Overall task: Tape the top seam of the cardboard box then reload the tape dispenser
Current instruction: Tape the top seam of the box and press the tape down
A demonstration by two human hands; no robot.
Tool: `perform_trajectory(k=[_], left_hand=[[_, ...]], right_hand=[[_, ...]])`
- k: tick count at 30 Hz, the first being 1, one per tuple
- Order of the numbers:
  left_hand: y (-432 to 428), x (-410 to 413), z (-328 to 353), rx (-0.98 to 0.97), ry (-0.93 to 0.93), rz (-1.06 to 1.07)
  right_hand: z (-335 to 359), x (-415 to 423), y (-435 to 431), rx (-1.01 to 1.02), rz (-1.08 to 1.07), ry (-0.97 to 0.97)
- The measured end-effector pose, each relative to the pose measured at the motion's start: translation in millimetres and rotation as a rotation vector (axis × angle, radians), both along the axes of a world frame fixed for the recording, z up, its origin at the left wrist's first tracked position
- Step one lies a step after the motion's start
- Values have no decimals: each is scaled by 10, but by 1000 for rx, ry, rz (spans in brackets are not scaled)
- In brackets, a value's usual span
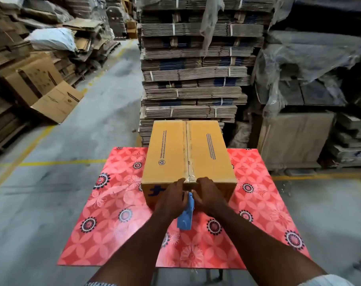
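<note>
dim, even light | soft blur | edges bowed by wide-angle lens

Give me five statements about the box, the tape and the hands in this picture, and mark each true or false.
1. The cardboard box stands on a table with a red flowered cover. True.
2. The box's top flaps stand open. False: they are shut, with clear tape along the centre seam.
3. Both hands are at the box's near edge. True: the left hand and right hand flank the seam end.
4. The tape dispenser is red. False: it is blue.
5. The dispenser lies at the box's far end. False: it is between the hands, at the near side.
</note>
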State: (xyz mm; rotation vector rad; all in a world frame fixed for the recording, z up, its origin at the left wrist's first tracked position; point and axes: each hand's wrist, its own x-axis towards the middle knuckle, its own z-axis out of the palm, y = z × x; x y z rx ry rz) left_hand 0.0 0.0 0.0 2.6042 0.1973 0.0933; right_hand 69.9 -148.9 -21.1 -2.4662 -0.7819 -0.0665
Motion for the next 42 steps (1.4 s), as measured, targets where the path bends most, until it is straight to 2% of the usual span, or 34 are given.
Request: perform_trajectory(k=[4, 8, 11, 14, 18, 24, 27, 35, 40, 42], left_hand=[[54, -6, -90, 15, 11, 19], [82, -1, -222, 39, 46, 30], [106, 50, -318, -28, 88, 78], [77, 88, -404, -128, 116, 90], [62, 103, -476, -271, 139, 112], [19, 118, -541, -351, 173, 170], [29, 139, -573, -347, 209, 199], [45, 131, -603, -467, 237, 246], [63, 204, -585, -643, 310, 315], [85, 235, -523, -625, 334, 288]], right_hand=[[-35, -107, 47, 62, -114, 136], [-163, -164, 126, 83, -271, 456], [-295, -165, 207, 80, -342, 643], [-377, -167, 245, 263, -479, 741], [-440, -181, 238, 337, -534, 818], [-513, -162, 228, 318, -487, 825], [-581, -171, 232, 324, -459, 905], [-714, -334, 151, 647, -455, 1155], [-765, -448, 226, 560, -544, 1054], [-759, -497, 258, 540, -574, 1001]])
